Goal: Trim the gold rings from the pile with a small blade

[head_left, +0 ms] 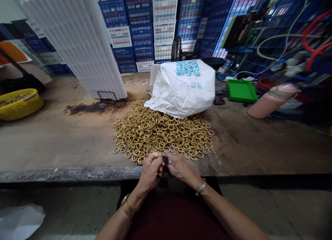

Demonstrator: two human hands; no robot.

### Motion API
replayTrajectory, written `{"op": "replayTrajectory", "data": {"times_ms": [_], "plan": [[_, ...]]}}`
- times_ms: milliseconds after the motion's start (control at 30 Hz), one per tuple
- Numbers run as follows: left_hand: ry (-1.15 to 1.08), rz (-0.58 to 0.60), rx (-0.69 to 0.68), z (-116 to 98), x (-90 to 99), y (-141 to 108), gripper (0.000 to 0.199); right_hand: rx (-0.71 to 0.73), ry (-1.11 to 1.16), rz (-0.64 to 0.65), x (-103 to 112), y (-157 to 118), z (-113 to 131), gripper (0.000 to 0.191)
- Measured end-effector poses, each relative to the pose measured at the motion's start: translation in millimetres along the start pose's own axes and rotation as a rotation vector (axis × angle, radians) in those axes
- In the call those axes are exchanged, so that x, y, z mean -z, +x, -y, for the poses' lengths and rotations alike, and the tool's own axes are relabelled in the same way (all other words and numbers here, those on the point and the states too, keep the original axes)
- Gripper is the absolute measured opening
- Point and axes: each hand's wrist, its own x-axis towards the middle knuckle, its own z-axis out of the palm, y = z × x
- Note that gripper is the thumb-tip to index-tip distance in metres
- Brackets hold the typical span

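Many brass-coloured rings (155, 133) lie in a spread pile on the wooden table. At the pile's near edge, my left hand (152, 167) is closed, its fingers pinched together on something too small to make out. My right hand (180, 166) is closed beside it, the fingertips near a small dark object (165, 160) between the two hands. What that object is cannot be made out. A white sack (184, 91) with blue print lies on the back part of the pile, its mouth towards the rings.
White ribbed panels (80, 43) stand at the back left, with a yellow basin (20, 103) at the far left. A green tray (241, 90) and a pink cylinder (269, 102) are on the right. Stacked crates (141, 34) line the back. The table's front edge (77, 173) runs below.
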Motion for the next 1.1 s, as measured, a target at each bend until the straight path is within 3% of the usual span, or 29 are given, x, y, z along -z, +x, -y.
{"op": "replayTrajectory", "data": {"times_ms": [233, 400, 567, 700, 833, 933, 1100], "plan": [[0.014, -0.010, -0.031, 2, 5.9, 0, 0.024, -0.058, -0.184, 0.040, -2, 5, 3, 0.018], [-0.121, 0.102, -0.017, -4, 7.0, -10, 0.022, -0.136, -0.123, -0.025, -1, 16, -2, 0.015], [-0.360, 0.149, 0.062, -4, 9.1, -8, 0.021, -0.231, 0.356, -0.091, -1, 24, -1, 0.017], [-0.451, 0.170, 0.126, -2, 11.2, -3, 0.022, -0.325, 0.777, 0.076, -3, 21, 8, 0.020], [-0.435, 0.139, 0.125, -2, 10.0, -1, 0.025, -0.365, 0.948, 0.181, -4, 18, 14, 0.020], [-0.399, 0.098, 0.138, -1, 10.0, 0, 0.029, -0.348, 0.889, 0.089, -6, 18, 14, 0.015], [-0.390, -0.007, 0.185, 1, 13.1, 0, 0.032, -0.204, 0.632, -0.088, -2, 21, 10, 0.012]]}}
